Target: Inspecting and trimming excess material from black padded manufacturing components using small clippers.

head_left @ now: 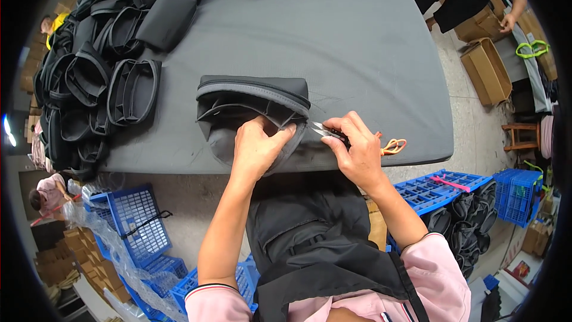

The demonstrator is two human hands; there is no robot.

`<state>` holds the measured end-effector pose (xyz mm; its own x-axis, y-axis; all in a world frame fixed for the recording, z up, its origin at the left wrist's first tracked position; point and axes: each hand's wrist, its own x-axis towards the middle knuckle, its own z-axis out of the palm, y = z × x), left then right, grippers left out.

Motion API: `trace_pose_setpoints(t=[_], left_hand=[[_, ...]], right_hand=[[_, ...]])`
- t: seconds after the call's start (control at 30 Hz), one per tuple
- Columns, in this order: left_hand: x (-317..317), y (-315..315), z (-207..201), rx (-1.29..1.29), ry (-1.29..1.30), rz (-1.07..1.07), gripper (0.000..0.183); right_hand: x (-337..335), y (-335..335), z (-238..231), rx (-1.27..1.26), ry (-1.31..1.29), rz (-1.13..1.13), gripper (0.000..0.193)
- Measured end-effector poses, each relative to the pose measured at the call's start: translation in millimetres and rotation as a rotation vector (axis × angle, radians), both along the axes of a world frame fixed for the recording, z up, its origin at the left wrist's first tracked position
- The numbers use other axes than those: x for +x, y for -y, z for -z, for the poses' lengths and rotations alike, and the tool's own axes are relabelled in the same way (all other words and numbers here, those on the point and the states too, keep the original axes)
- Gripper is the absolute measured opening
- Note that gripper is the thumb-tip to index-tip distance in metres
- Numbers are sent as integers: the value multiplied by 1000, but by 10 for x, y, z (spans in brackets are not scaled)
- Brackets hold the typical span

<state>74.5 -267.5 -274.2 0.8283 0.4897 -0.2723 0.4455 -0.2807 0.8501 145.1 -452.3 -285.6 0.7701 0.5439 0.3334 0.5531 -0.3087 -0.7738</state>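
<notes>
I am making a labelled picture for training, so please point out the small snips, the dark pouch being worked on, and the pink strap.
Snips (329,132): head view, near where the blades meet.
Dark pouch (253,88): head view, on its zippered rim.
Pink strap (451,183): head view, middle of its length.

A dark zippered pouch (253,91) is held by the left hand (256,149), its mouth gaping around the thumb and fingers. Small snips (329,132) are gripped in the right hand (359,152), the blades pointed toward the pouch's edge, just right of the left thumb. An orange cord (394,146) is seen right of the right fingers. Similar pouches (89,77) are heaped on the grey table (333,36), well left of the left fingers.
</notes>
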Motion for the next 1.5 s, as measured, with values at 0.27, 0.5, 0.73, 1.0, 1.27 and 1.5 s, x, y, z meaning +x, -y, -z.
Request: trace_pose_setpoints(t=[0.27,0.5,0.73,1.0,1.27,1.5], left_hand=[[11,42,-49,-21,-30,-4,43],[-3,11,-29,36,-64,11,44],[134,59,-70,66,33,45,47],[-19,38,62,31,145,-70,35],[51,97,283,185,271,-9,29],[-62,429,-319,240,195,-65,42]], right_hand=[[42,-5,-90,-123,191,-45,19],[80,-37,-102,-182,312,-87,16],[101,33,-122,-158,222,2,15],[-28,134,38,-8,75,131,23],[40,327,259,8,13,304,30],[23,255,317,74,30,347,28]])
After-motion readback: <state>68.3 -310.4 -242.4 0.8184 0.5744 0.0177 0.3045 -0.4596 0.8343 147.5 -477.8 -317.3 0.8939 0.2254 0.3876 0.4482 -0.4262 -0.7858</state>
